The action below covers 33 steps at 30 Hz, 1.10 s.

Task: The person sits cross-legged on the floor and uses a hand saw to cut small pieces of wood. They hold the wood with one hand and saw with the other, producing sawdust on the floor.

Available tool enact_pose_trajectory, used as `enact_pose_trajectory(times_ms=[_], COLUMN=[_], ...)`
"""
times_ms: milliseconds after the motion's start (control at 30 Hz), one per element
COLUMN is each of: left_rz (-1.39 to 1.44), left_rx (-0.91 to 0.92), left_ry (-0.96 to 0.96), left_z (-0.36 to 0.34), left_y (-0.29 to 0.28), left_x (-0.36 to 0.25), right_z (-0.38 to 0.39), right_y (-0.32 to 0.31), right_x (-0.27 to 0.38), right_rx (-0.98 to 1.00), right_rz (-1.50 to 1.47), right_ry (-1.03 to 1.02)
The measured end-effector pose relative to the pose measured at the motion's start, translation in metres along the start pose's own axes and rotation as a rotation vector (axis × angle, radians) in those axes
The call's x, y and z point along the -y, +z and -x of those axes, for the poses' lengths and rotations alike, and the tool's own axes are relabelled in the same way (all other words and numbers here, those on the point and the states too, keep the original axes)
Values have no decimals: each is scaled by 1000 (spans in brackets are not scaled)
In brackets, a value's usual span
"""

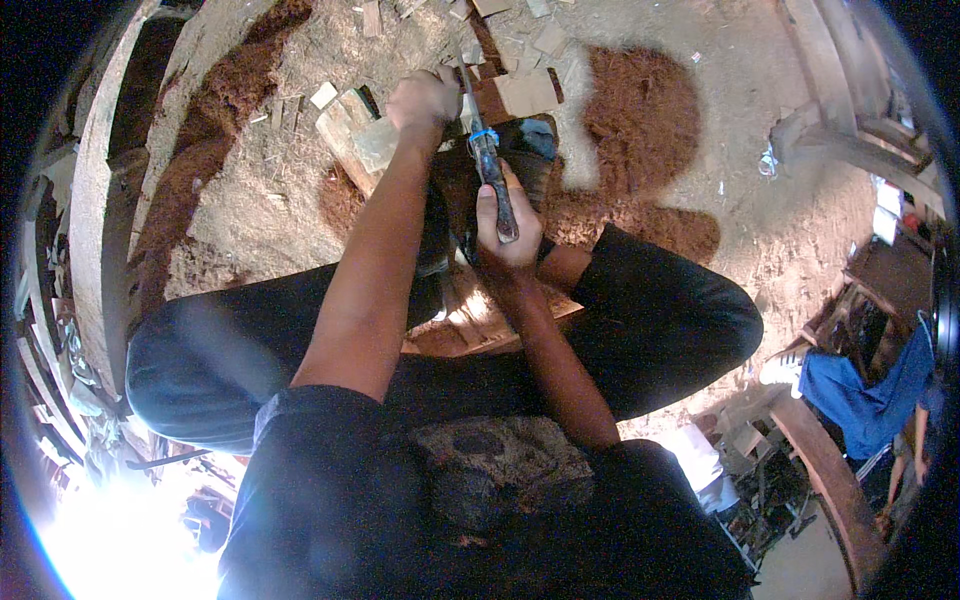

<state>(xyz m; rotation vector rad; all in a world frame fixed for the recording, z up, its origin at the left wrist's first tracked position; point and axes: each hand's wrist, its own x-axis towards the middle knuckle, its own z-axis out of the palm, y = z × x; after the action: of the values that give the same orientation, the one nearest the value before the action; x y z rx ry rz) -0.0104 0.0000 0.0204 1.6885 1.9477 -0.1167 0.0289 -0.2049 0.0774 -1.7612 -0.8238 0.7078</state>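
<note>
My right hand [510,225] is wrapped round the dark, worn handle of a narrow-bladed tool [484,150], its thumb lying along the handle. Blue binding circles the tool where handle meets blade, and the thin blade points away from me. I cannot tell whether it is a knife or a saw. Just left of the blade, my left hand [425,100] is closed in a fist, slightly blurred; whatever it grips is hidden. Below that hand lies a pale wooden board [375,143]. A flat tan wood piece [527,92] rests right of the blade.
Wood offcuts [550,40] and reddish sawdust [640,120] cover the ground ahead. My crossed legs [660,320] frame the work spot. A long timber [103,230] stands at left; curved wood [825,480] lies lower right, near a blue cloth [865,395] beside part of another person.
</note>
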Motion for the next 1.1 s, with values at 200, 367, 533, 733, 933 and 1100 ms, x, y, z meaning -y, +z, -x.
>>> enact_pose_trajectory(times_ms=[200, 367, 533, 733, 933, 1100], left_rz=[-10, -31, -47, -13, -50, 13], left_rx=[-5, 7, -17, 22, 62, 3], left_ry=[-17, 39, 52, 32, 37, 21], left_z=[5, -2, -3, -2, -3, 1], left_y=[-4, 0, 1, 3, 0, 1], left_x=[0, 1, 3, 3, 2, 1], right_z=[11, 23, -14, 21, -2, 20], right_y=[-12, -26, -11, -17, -10, -27], right_x=[22, 31, 45, 17, 38, 34], right_rx=[131, 158, 196, 121, 163, 151], right_rz=[81, 91, -36, 105, 10, 71], right_ry=[99, 71, 257, -25, 158, 30])
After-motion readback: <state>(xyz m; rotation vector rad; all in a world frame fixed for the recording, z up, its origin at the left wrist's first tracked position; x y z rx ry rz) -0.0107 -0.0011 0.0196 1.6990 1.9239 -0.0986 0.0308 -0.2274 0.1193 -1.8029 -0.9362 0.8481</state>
